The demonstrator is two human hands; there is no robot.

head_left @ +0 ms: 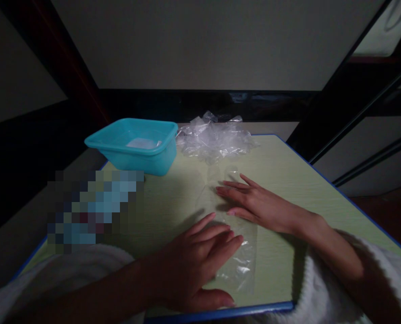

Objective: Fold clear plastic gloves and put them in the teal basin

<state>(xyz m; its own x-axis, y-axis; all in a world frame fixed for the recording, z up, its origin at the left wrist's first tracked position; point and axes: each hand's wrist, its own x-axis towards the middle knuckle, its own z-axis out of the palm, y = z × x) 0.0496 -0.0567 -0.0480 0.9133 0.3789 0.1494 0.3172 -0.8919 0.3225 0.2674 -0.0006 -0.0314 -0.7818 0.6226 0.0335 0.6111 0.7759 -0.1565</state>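
Note:
A clear plastic bag (242, 265) lies on the table in front of me, its outline hard to make out against the pale top. My left hand (203, 256) rests over its near left part, fingers stretched out and apart. Farther up, my right hand (254, 200) lies over the bag from the right with its fingers spread. Neither hand grips anything. Beyond my hands sits a crumpled heap of clear plastic bags (217, 137).
The pale yellow-green table (281, 180) has a blue edge. At the back left stands a turquoise plastic basin (142, 157) with something whitish inside. A blurred-out bluish item (109, 202) lies on the left side. A wall rises behind the table.

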